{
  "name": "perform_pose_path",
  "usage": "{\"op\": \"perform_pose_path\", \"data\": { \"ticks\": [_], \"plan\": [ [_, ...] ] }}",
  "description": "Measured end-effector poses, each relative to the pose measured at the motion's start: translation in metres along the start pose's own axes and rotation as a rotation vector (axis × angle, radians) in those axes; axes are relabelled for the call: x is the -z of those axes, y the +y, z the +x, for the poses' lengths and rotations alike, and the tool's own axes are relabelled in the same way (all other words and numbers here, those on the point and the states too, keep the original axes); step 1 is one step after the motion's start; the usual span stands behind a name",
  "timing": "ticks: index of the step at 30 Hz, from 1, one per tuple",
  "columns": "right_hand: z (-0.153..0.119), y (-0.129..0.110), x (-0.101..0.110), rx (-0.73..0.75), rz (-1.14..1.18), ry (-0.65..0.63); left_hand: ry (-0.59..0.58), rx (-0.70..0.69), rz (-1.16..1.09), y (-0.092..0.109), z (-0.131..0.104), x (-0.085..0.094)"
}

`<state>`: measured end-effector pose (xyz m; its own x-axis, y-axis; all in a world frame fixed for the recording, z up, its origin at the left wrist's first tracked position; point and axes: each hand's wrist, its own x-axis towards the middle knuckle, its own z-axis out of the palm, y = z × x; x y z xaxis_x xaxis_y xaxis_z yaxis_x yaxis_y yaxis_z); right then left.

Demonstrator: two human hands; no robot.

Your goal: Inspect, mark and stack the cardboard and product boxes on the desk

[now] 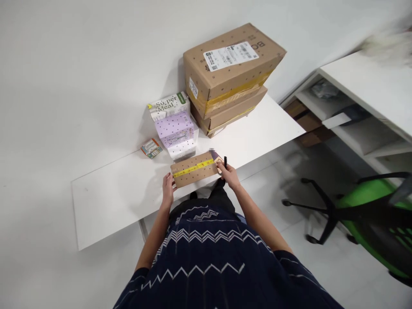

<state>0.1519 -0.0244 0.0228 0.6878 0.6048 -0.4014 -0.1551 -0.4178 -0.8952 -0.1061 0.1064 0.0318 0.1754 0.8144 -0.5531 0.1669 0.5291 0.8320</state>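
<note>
A small brown cardboard box [188, 177] lies near the table's front edge, a yellow strip with dark marks [193, 168] running along its top. My left hand [168, 188] rests against the box's left end, fingers apart. At the right end, my right hand [229, 175] is closed, with a black pen-like stick [225, 162] jutting up from it. Its fingertips meet a small beige and purple piece [218, 158] at the box's end; I cannot tell whether that is a card or part of the box.
Behind stand a lilac box [175, 126], a "Super Meal" box [169, 106] and two stacked cartons [231, 77]. A small colourful packet [151, 148] lies left on the white table [106, 206]. To the right are a white shelf unit [386, 81] and a green chair [370, 201].
</note>
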Motion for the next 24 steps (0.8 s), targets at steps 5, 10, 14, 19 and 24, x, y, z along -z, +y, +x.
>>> {"op": "perform_pose_path", "data": {
  "ticks": [5, 10, 14, 19, 24],
  "plan": [
    [0.008, -0.024, -0.013, 0.135, -0.347, -0.001, -0.034, -0.048, 0.156, 0.007, 0.018, -0.012],
    [0.018, -0.034, -0.027, 0.073, -0.612, -0.016, -0.025, -0.11, 0.196, 0.01, 0.028, -0.022],
    [0.021, -0.037, -0.028, 0.066, -0.652, -0.052, 0.002, -0.077, 0.246, 0.017, 0.028, -0.024],
    [0.022, -0.038, -0.027, 0.073, -0.673, -0.065, -0.018, -0.045, 0.243, 0.019, 0.03, -0.024],
    [0.024, -0.037, -0.027, 0.075, -0.686, -0.063, -0.071, -0.079, 0.215, 0.016, 0.036, -0.021]
  ]
}}
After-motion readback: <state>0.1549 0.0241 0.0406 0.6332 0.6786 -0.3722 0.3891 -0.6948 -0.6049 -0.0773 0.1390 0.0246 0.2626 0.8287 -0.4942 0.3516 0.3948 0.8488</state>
